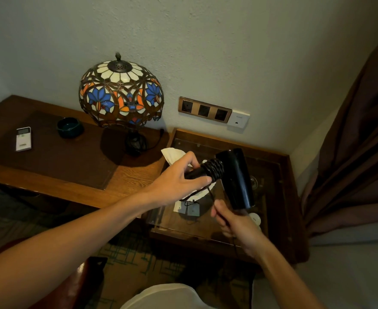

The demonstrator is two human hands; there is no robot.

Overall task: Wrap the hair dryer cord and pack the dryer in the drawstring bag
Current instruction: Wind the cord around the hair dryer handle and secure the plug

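A black hair dryer (236, 177) hangs in the air above a glass-topped side table (272, 175), its barrel pointing down and to the right. My left hand (179, 181) grips its handle. Several turns of the black cord (214, 169) are wound around the handle beside my fingers. The loose end of the cord runs down into my right hand (234, 224), which pinches it below the barrel. A white drawstring bag (172, 153) lies on the glass top behind and below my left hand, mostly hidden by it.
A stained-glass lamp (121, 92) stands on the wooden desk (90, 175) to the left, with a dark ashtray (70, 128) and a white remote (23, 139). Wall sockets (204, 110) sit behind the side table. A brown curtain (357, 152) hangs at right.
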